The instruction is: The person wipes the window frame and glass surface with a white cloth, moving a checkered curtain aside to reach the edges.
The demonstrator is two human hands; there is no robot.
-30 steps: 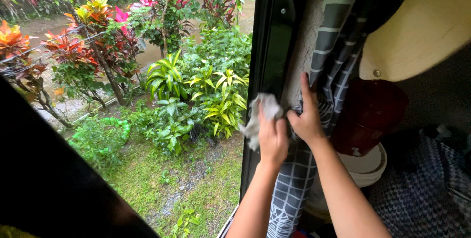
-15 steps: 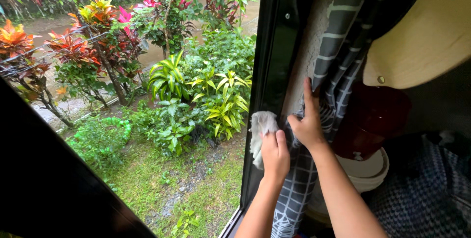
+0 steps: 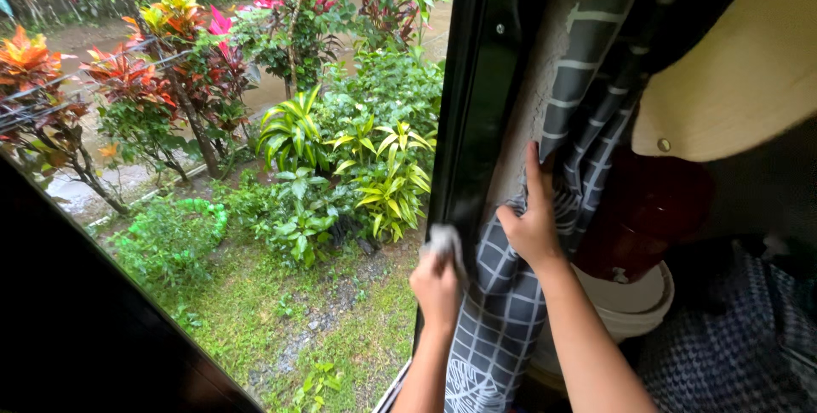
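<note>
My left hand [image 3: 436, 284] grips a small white cloth [image 3: 446, 240] and presses it against the black window frame [image 3: 473, 107] low on its right upright. My right hand [image 3: 534, 224] holds a grey curtain with a white grid pattern [image 3: 579, 124], bunching it aside against the rough wall, forefinger pointing up. Both forearms rise from the bottom edge of the view.
Through the window lies a garden with green and yellow shrubs [image 3: 374, 166], red-leaved plants [image 3: 128, 81] and grass. A tan hat brim [image 3: 740, 81] hangs at the upper right. Below it are a dark red object [image 3: 647, 209], a white bowl [image 3: 634, 298] and checked fabric [image 3: 723, 353].
My left hand with the cloth has slid down the window frame. My right hand has stayed on the curtain, shifting slightly lower.
</note>
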